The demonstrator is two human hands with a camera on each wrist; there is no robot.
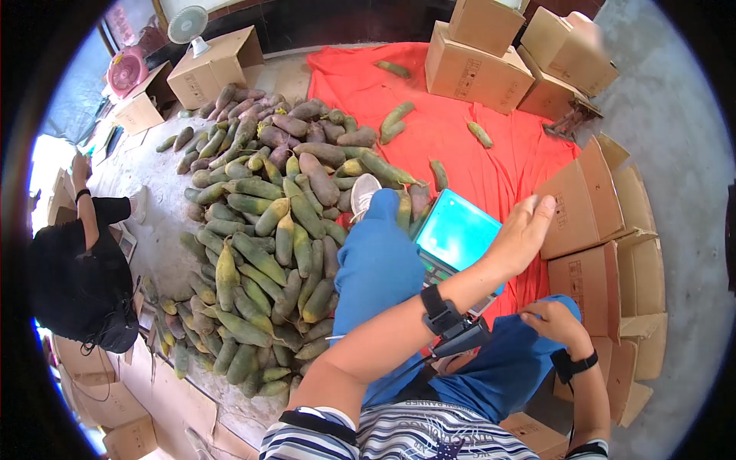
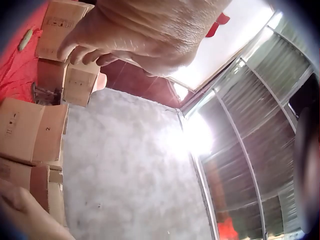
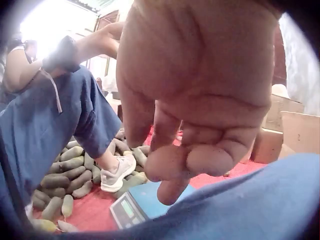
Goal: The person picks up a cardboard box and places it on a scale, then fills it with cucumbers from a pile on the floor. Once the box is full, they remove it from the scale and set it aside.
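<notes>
Past the right edge of a blue-topped scale [image 1: 458, 228], the left hand [image 1: 525, 234] hangs in the air, fingers extended and nothing in it; the left wrist view shows this hand [image 2: 145, 35] close up. The right hand [image 1: 556, 322] is above the right knee, its fingers loosely bent and empty. In the right wrist view the right palm [image 3: 195, 85] and bent fingers partly hide the scale [image 3: 131, 207]. Green and purplish radishes [image 1: 259, 257] lie in a large pile left of the legs.
Cardboard boxes [image 1: 579, 203] line the right side, with more boxes [image 1: 475, 77] at the back. Several loose radishes [image 1: 480, 134] lie on a red cloth [image 1: 360, 77]. Another person in black [image 1: 84, 268] is at the left, near a pink fan [image 1: 127, 71].
</notes>
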